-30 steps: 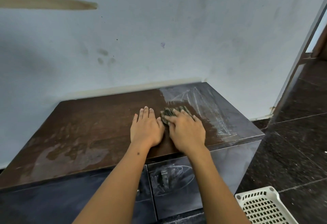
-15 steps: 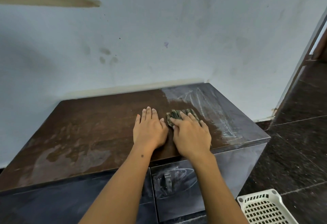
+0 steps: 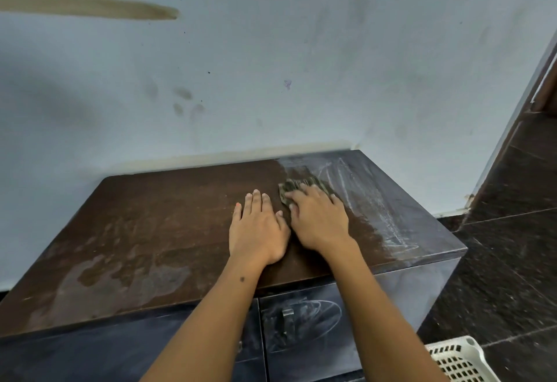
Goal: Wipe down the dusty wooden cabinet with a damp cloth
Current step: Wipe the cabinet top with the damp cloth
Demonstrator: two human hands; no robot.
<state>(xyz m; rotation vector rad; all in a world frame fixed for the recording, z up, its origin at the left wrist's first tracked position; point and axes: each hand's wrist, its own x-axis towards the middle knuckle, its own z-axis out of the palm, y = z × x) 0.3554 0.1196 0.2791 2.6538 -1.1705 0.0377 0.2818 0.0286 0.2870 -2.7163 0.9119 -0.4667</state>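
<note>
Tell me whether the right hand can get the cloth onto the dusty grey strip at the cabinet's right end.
Probably yes: the right hand already presses the cloth at the dusty strip's edge, with nothing lying between.

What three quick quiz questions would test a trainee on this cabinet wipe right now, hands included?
1. True or false: the left hand holds the cloth.
2. Which part of the cabinet top is still dusty grey: A left end, B right end, C middle?
3. What sits on the floor at lower right?

Key:
1. False; the right hand presses it, and the left rests flat on the wood.
2. B.
3. A white plastic basket.
</note>
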